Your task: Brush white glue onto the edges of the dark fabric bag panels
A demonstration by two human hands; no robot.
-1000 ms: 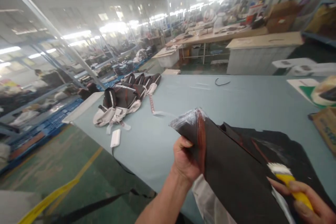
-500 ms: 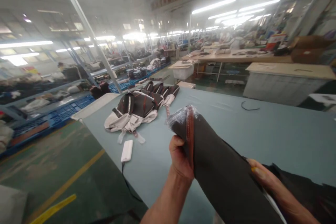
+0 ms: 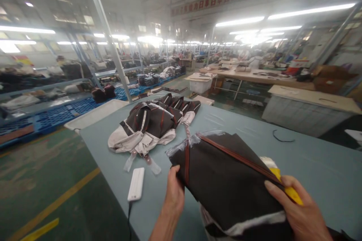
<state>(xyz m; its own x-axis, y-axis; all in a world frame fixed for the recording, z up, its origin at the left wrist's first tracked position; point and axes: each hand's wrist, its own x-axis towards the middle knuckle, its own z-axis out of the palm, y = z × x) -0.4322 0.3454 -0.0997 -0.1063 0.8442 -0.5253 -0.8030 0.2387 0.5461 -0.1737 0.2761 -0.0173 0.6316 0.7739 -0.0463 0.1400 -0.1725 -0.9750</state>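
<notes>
So my left hand [image 3: 174,192] has the dark fabric piece [image 3: 226,173] pinched at its lower left corner, thumb on top. The piece sits right between my two hands, held up over the blue-green table [image 3: 110,165], pale smears along its far edge. On the right, my right hand [image 3: 299,203] grips its right edge plus a yellow-handled brush [image 3: 283,180], bristles pointing away.

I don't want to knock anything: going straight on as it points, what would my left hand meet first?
Beyond the dark panel it holds, your left hand would probably meet the narrow strip trailing from the fabric pile, then the pile itself, though depth is unclear from this view.
</notes>
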